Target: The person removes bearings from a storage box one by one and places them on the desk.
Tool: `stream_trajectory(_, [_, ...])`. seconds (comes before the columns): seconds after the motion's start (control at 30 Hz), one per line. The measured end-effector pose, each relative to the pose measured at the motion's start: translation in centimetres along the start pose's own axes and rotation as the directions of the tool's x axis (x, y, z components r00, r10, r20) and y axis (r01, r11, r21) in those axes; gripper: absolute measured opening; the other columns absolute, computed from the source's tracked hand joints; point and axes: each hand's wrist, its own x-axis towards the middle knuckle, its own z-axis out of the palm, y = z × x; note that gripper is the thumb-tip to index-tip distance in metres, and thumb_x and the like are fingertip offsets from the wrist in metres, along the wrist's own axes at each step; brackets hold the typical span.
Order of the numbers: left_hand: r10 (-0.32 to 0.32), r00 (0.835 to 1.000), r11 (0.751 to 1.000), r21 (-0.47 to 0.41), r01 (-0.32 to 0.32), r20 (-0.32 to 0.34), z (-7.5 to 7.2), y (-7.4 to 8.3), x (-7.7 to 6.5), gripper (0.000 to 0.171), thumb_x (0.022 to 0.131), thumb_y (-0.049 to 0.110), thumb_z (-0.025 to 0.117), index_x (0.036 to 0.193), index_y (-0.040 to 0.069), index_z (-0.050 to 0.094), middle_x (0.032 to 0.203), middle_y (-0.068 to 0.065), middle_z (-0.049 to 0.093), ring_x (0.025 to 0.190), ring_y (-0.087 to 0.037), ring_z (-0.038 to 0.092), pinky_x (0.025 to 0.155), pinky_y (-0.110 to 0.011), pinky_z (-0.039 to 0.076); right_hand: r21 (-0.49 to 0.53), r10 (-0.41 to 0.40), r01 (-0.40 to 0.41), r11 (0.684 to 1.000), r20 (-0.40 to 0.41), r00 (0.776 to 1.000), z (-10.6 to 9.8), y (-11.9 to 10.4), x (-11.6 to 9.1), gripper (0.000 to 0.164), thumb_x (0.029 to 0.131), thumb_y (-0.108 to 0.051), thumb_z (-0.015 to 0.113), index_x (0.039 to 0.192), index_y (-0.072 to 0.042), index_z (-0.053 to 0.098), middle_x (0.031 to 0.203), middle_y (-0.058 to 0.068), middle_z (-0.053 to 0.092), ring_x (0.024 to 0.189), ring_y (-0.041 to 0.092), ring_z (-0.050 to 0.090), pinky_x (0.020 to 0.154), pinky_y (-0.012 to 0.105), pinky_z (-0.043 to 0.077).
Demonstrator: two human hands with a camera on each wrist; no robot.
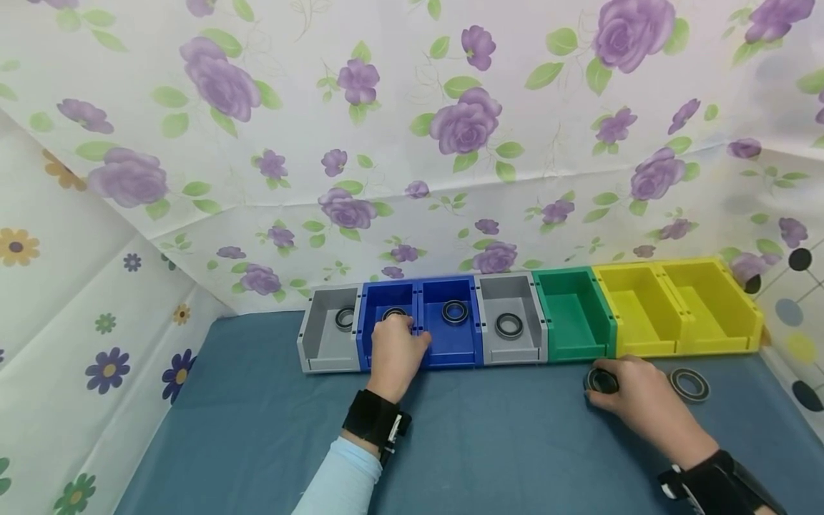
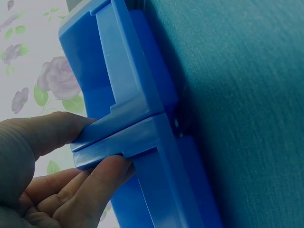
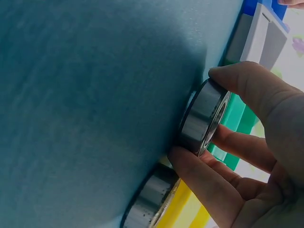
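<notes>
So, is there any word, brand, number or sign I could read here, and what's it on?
None can be read.
The bearing in the right hand: any marking would be too small to read.
The loose bearing beside it: the same.
The row of bins: no lettering shows.
</notes>
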Motion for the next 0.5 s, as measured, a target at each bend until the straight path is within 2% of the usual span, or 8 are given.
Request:
stream_trajectory(0.23, [-0.001, 1.000, 1.000, -0.006, 0.001, -0.004, -0.07, 0.11, 0.03, 0.021, 0.076, 0.018, 0.073, 0.091, 0.003, 0.071, 0.092, -0.010, 0.066, 0.062, -0.005, 0.056, 0.053, -0.023, 0.047, -0.025, -0.029, 0.028, 0.999, -0.034, 0.999, 0.07, 0.09, -0.03, 0.044, 0.068, -0.030, 0.078, 0.101, -0.004, 0.067, 0.091, 0.010, 0.062, 0.077, 0.021, 0.057, 0.059, 0.039, 0.048])
stream_trajectory(0.33, [-0.005, 1.000, 1.000, -0.004, 0.005, 0.000, -0.08, 0.11, 0.00, 0.023, 0.076, 0.019, 0.073, 0.093, 0.003, 0.071, 0.095, -0.010, 0.066, 0.064, -0.005, 0.057, 0.054, -0.022, 0.047, -0.031, -0.030, 0.029, 0.999, -0.034, 0.999, 0.12, 0.06, -0.06, 0.045, 0.067, -0.031, 0.079, 0.102, -0.005, 0.067, 0.092, 0.010, 0.062, 0.078, 0.022, 0.057, 0.061, 0.041, 0.048])
stream_trajectory(0.5, [-0.011, 1.000, 1.000, -0.016, 0.011, 0.014, -0.01, 0.03, -0.02, 0.025, 0.077, 0.018, 0.072, 0.096, 0.002, 0.070, 0.098, -0.012, 0.066, 0.060, -0.003, 0.055, 0.049, -0.020, 0.044, -0.039, -0.019, 0.018, 0.999, -0.035, 0.999, 0.27, -0.03, -0.19, 0.046, 0.067, -0.032, 0.079, 0.102, -0.004, 0.067, 0.093, 0.011, 0.062, 0.080, 0.024, 0.057, 0.063, 0.043, 0.048])
